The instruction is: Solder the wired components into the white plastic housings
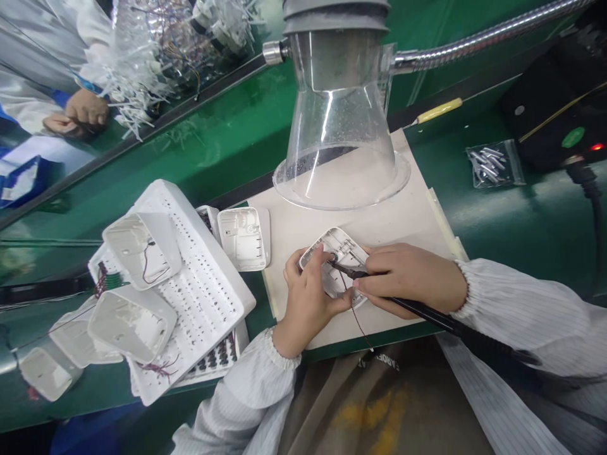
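Note:
A white plastic housing (339, 243) lies tilted, open side up, over the pale work sheet. My left hand (308, 300) grips it from the left, thumb at its lower edge and a fingertip inside. A black soldering iron (422, 311) is in the closed fingers of my right hand (408, 278); its tip reaches into the housing beside my left fingertip. From the housing a thin dark wire (359, 323) hangs down toward the table's front edge. What exactly the tip touches is too small to tell.
A clear fume hood (341, 145) stands just beyond my hands. Left are a perforated white tray (203, 284), another housing (244, 239) and several white covers (133, 322). Back right hold a yellow-handled tool (440, 110) and a bag of metal tips (493, 164). Another person's hands (85, 112) rest upper left.

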`<action>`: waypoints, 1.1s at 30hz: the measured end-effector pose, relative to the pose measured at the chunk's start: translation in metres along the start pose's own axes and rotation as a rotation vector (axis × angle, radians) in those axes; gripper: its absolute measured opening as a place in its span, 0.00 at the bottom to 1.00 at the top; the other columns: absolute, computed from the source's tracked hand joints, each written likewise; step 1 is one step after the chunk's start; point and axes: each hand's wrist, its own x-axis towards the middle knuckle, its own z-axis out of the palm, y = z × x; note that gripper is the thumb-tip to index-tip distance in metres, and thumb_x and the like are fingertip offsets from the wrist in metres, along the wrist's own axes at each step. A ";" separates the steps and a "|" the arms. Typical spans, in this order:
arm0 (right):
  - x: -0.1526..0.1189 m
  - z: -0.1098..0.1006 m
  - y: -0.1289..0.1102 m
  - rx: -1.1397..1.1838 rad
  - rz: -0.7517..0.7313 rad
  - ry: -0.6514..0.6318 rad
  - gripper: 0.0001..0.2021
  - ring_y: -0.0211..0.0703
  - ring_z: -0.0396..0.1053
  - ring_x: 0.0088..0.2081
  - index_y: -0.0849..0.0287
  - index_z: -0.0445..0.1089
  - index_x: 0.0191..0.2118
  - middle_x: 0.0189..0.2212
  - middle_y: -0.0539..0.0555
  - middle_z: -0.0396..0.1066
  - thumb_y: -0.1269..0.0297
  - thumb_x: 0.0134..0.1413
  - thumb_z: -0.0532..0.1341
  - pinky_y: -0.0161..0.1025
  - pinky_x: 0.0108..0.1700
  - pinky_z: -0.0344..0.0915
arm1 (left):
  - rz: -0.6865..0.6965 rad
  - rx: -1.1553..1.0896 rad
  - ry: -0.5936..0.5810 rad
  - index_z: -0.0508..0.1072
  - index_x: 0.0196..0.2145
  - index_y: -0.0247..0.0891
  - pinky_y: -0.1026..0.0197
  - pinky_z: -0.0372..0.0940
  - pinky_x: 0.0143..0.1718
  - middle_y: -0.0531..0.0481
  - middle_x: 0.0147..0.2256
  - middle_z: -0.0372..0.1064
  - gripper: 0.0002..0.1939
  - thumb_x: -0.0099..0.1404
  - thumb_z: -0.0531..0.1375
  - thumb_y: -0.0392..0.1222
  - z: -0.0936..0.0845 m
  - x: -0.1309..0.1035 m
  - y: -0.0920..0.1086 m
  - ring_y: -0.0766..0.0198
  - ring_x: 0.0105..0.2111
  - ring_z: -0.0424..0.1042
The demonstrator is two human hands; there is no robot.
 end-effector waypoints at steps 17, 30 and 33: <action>-0.001 0.000 0.000 0.037 0.018 -0.023 0.10 0.39 0.54 0.28 0.57 0.66 0.28 0.25 0.48 0.59 0.71 0.62 0.54 0.37 0.31 0.53 | 0.021 -0.008 0.011 0.44 0.69 0.35 0.37 0.54 0.59 0.39 0.49 0.73 0.55 0.54 0.71 0.44 0.001 -0.001 -0.003 0.40 0.57 0.58; -0.010 -0.021 0.007 0.424 0.004 0.210 0.05 0.36 0.68 0.28 0.55 0.67 0.37 0.23 0.46 0.66 0.72 0.62 0.57 0.41 0.47 0.74 | 0.001 -0.016 0.026 0.40 0.70 0.35 0.37 0.54 0.59 0.40 0.49 0.73 0.58 0.54 0.72 0.44 0.003 -0.002 -0.003 0.40 0.57 0.58; -0.016 -0.029 0.007 0.457 0.025 0.322 0.06 0.37 0.70 0.27 0.53 0.69 0.39 0.22 0.44 0.66 0.72 0.58 0.59 0.47 0.51 0.76 | -0.007 -0.027 0.032 0.40 0.70 0.36 0.37 0.54 0.59 0.40 0.49 0.72 0.58 0.54 0.72 0.44 0.004 -0.002 -0.003 0.40 0.57 0.57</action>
